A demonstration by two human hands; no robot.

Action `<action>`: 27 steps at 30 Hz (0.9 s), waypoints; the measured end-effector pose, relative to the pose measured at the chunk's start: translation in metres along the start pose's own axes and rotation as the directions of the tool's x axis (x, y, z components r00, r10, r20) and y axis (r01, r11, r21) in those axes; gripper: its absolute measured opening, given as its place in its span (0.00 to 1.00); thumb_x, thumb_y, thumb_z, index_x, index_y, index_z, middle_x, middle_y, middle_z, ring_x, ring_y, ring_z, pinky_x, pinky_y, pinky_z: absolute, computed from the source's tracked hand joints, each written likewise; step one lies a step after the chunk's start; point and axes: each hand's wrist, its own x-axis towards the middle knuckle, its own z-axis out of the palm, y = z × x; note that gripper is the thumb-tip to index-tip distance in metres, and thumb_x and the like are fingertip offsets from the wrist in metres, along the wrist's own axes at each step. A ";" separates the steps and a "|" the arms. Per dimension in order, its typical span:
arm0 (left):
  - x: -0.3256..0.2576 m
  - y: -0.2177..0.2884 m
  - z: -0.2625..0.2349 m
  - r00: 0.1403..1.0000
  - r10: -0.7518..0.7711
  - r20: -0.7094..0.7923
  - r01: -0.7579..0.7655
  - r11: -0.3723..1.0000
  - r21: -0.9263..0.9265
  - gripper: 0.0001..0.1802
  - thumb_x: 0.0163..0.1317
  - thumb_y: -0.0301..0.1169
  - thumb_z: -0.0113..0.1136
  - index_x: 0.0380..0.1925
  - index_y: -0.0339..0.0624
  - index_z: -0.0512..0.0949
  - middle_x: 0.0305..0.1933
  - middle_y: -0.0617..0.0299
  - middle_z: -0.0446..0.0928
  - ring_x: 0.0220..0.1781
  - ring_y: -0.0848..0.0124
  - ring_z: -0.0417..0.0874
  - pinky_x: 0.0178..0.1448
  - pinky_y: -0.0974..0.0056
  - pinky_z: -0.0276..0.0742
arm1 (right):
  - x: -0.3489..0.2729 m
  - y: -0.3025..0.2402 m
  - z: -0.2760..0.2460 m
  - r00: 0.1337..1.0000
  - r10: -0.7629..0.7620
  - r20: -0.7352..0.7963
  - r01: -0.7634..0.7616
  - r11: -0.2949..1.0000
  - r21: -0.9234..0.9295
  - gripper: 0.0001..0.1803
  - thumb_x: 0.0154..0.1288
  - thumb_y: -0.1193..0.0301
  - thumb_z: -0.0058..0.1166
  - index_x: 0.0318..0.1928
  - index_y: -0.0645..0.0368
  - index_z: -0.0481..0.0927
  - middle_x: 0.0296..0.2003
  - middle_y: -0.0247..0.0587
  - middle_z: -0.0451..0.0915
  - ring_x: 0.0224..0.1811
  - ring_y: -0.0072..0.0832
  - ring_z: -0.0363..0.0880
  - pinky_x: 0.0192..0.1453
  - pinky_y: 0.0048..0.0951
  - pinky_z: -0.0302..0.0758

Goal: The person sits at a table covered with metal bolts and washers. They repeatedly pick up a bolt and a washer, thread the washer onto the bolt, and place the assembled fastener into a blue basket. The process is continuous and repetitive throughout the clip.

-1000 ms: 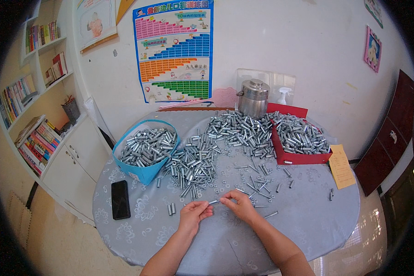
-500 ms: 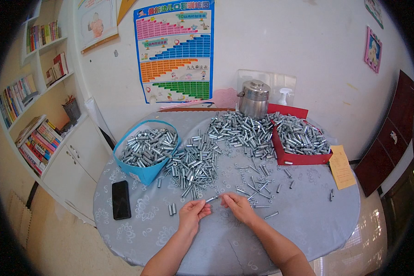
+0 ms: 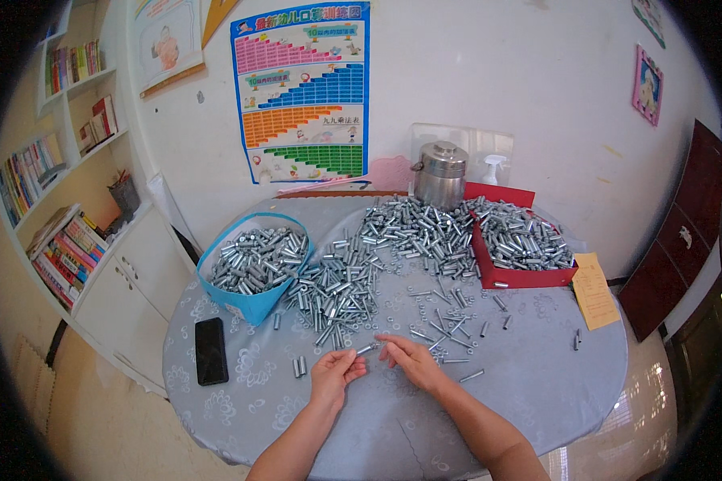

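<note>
My left hand (image 3: 338,369) pinches a silvery metal expansion bolt (image 3: 367,349) between thumb and fingers, its free end pointing right. At that end my right hand (image 3: 407,357) has its index finger stretched out, touching or almost touching the tip; its fingers are apart. Just beyond the hands lies a loose heap of metal sleeves and bolts (image 3: 333,293). Thin bolts and small nuts (image 3: 451,330) are scattered beyond my right hand. Two short sleeves (image 3: 299,367) stand side by side left of my left hand.
A blue fabric bin (image 3: 257,306) full of metal sleeves stands left; a red box (image 3: 529,277) full of them stands right. A steel canister (image 3: 441,178) is behind the heap. A black phone (image 3: 211,351) and a yellow paper slip (image 3: 595,293) lie on the grey cloth.
My right hand's fingers have loosened from the bolt's end, and the index finger now reaches out along it. My left hand still holds the bolt in nearly the same place.
</note>
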 end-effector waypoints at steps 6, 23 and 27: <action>0.003 0.003 -0.002 0.994 0.077 -0.074 -0.079 0.997 -0.026 0.07 0.55 0.25 0.55 0.31 0.33 0.71 0.30 0.52 0.76 0.28 0.69 0.78 0.33 0.68 0.79 | 0.003 0.014 -0.012 0.996 0.094 0.008 -0.094 0.995 -0.023 0.18 0.65 0.63 0.40 0.33 0.64 0.78 0.25 0.36 0.76 0.27 0.20 0.72 0.34 0.21 0.69; 0.032 0.064 -0.028 0.869 0.427 -0.252 -0.438 0.899 0.013 0.08 0.55 0.26 0.55 0.32 0.33 0.69 0.32 0.53 0.75 0.30 0.69 0.78 0.35 0.67 0.79 | 0.006 0.026 -0.048 0.898 -0.381 -0.219 0.030 0.550 -0.834 0.08 0.46 0.69 0.56 0.30 0.55 0.79 0.27 0.40 0.75 0.34 0.38 0.72 0.39 0.37 0.67; 0.074 0.131 -0.033 0.819 0.545 -0.179 -0.544 0.837 0.060 0.14 0.56 0.27 0.54 0.41 0.31 0.69 0.38 0.52 0.74 0.36 0.68 0.78 0.38 0.67 0.78 | 0.004 0.028 -0.050 0.886 -0.401 -0.232 0.029 0.549 -0.836 0.08 0.47 0.69 0.56 0.30 0.56 0.79 0.26 0.39 0.75 0.33 0.38 0.72 0.38 0.37 0.67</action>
